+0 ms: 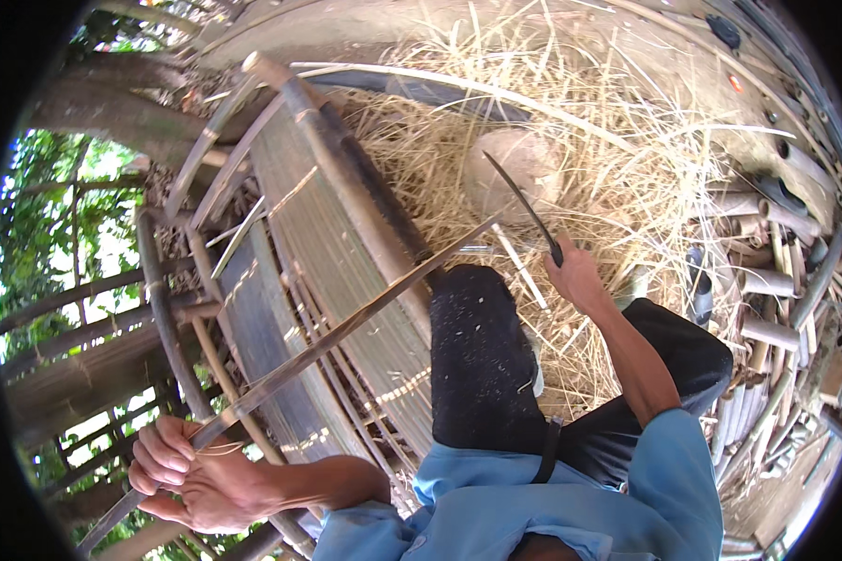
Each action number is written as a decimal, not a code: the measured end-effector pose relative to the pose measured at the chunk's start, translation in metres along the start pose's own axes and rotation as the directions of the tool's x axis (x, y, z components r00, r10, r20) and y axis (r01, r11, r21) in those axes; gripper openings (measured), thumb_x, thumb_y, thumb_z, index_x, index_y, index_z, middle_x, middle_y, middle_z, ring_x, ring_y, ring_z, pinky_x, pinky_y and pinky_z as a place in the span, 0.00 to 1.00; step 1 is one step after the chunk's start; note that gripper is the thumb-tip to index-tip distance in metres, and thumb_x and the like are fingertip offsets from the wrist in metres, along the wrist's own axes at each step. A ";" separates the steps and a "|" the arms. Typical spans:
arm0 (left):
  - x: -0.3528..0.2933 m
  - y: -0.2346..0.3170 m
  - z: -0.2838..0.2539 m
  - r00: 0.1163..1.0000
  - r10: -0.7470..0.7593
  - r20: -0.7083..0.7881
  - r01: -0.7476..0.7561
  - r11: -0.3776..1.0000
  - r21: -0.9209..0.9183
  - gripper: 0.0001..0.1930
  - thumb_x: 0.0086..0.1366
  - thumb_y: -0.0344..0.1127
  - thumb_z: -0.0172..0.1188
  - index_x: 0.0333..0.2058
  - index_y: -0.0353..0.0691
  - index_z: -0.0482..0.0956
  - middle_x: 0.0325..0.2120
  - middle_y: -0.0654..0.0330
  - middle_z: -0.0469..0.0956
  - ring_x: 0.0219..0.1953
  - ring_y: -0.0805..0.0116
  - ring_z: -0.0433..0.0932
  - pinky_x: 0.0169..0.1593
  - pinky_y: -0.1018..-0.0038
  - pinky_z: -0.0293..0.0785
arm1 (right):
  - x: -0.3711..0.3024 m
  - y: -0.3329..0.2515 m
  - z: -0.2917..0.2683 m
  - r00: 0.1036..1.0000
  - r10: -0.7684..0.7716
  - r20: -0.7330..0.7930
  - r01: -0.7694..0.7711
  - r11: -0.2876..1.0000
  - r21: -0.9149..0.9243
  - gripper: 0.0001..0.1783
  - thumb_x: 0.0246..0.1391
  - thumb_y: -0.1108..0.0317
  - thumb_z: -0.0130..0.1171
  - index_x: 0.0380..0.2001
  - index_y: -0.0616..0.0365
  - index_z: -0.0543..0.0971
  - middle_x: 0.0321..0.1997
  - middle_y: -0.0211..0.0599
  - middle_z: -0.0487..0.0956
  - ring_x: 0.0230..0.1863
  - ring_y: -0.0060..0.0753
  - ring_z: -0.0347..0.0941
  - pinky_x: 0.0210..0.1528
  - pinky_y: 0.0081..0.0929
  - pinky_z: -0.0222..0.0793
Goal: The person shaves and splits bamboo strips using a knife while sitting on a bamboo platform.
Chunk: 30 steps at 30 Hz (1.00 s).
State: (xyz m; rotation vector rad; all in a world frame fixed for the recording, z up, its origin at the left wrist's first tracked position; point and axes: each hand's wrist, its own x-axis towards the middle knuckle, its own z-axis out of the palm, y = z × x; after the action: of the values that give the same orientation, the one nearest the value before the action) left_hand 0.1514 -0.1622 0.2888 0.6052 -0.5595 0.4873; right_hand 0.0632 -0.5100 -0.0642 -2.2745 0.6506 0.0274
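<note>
My left hand [196,481], at the lower left, is closed around a long brown bamboo strip [346,329]. The strip slants up to the right across a slatted bamboo bench, passes over my knee, and its far end lies near a pale round block [510,173]. My right hand [576,277] grips the dark handle of a long knife [526,201]. Its narrow blade points up and to the left, over the block, apart from the strip. A thin, light-coloured loop [220,449] hangs at my left fingers.
Pale shavings [627,178] are heaped around the block and my feet. The bamboo bench [337,215] stands at my left, beside a pole railing [159,299] with leaves beyond. Cut bamboo pieces [767,280] are stacked at the right. A pale stick [519,266] lies between my knees.
</note>
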 end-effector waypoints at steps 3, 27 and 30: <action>-0.016 0.001 0.013 0.961 -0.083 0.263 0.098 0.994 -0.046 0.17 0.75 0.45 0.52 0.29 0.42 0.68 0.19 0.69 0.61 0.15 0.78 0.57 0.20 0.81 0.52 | -0.043 -0.090 -0.048 0.996 -0.008 0.084 -0.010 0.979 0.204 0.13 0.59 0.67 0.62 0.41 0.61 0.70 0.26 0.58 0.80 0.29 0.63 0.79 0.32 0.49 0.74; -0.058 0.006 0.031 0.985 0.147 0.095 -0.140 0.987 -0.073 0.16 0.56 0.18 0.49 0.19 0.49 0.55 0.14 0.72 0.55 0.10 0.86 0.54 0.12 0.84 0.43 | -0.105 -0.153 -0.049 0.854 -0.517 -0.062 0.516 0.856 -0.028 0.06 0.58 0.70 0.57 0.33 0.57 0.71 0.25 0.45 0.73 0.19 0.45 0.76 0.15 0.40 0.72; -0.059 -0.001 0.030 0.969 0.099 0.226 -0.092 0.995 -0.043 0.18 0.76 0.48 0.47 0.29 0.44 0.66 0.17 0.71 0.55 0.14 0.80 0.49 0.19 0.79 0.47 | -0.117 -0.159 -0.039 0.801 -0.593 -0.086 0.596 0.803 0.016 0.06 0.58 0.70 0.57 0.34 0.57 0.71 0.25 0.45 0.73 0.18 0.45 0.76 0.15 0.40 0.72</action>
State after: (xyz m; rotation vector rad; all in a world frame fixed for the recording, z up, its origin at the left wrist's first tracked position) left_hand 0.0974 -0.1972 0.2729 0.6095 -0.8169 0.5016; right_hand 0.0282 -0.3915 0.0946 -2.3497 -0.0579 -0.3783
